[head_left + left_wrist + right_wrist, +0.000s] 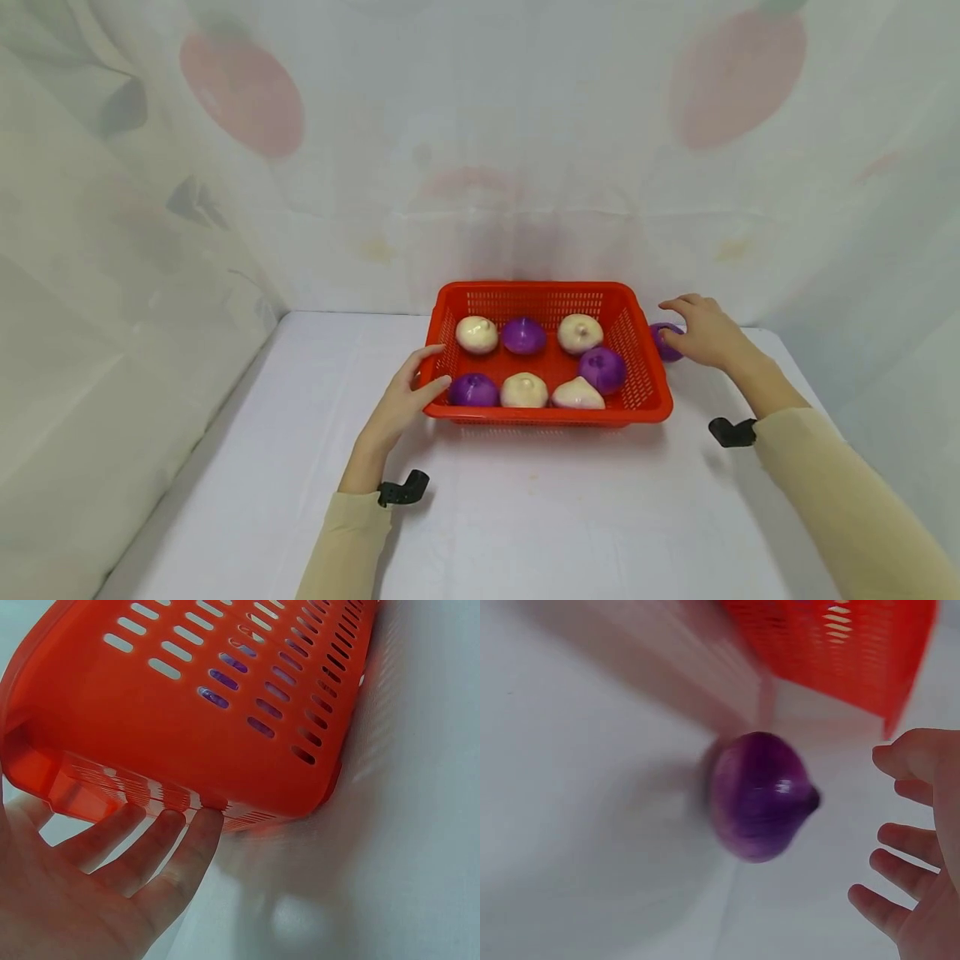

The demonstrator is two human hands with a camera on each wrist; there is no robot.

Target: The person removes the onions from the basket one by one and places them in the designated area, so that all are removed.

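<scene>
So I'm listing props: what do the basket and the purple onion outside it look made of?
Basket: likely rigid plastic, smooth orange-red, with moulded slots in its walls. Purple onion: glossy with a bright highlight; possibly plastic, but real or fake can't be told.

basket [645,367] wall blocks onion [663,342] leftward | table [562,517] front open
</scene>
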